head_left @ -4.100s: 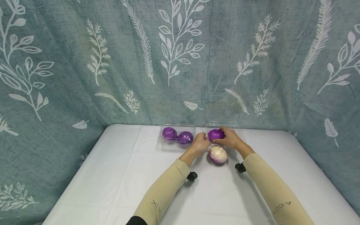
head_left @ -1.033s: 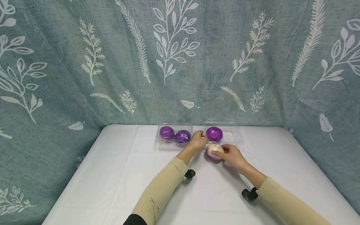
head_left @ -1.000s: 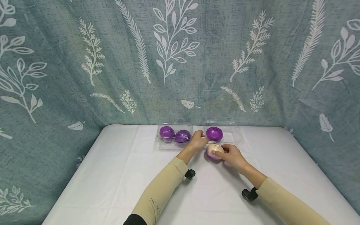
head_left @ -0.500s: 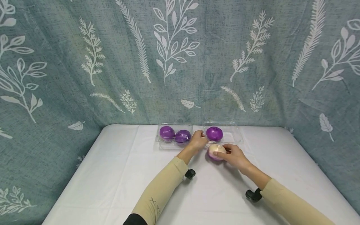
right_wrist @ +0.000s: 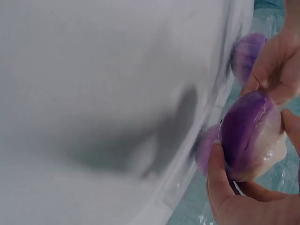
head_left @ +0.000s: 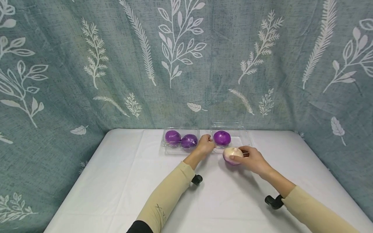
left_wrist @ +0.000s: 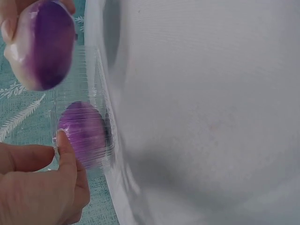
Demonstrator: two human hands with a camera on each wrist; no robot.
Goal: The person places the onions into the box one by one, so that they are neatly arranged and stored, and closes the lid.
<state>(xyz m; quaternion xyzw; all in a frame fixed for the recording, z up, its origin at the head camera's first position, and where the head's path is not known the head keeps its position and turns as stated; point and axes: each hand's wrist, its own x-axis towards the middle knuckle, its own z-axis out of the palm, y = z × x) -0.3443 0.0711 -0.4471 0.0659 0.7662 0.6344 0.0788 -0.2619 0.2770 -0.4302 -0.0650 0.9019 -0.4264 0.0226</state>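
My right hand [head_left: 254, 159] grips a purple-and-cream turnip [head_left: 230, 154] with thumb and fingers, just above the white table, in front of the right-hand clear plastic box [head_left: 238, 141]. In the right wrist view the turnip [right_wrist: 246, 133] shows its purple side, the fingers [right_wrist: 219, 176] curved around it. One purple turnip [head_left: 222, 138] sits in the left half of that box, whose lid stands raised at the back. My left hand [head_left: 205, 145] is at the box's left front corner. In the left wrist view the left hand [left_wrist: 44, 187] pinches the box's clear edge between thumb and index finger.
Left of my left hand stands another clear box [head_left: 178, 151] with two purple turnips [head_left: 173, 137] inside. A patterned green curtain [head_left: 145, 106] hangs right behind the table's [head_left: 116, 181] back edge. Black wrist cameras [head_left: 274, 202] hang under both sleeves.
My right hand first let go of the turnip in the box, then took hold of the pale one on the table. It has since lifted it and moved right. My left hand stays put.
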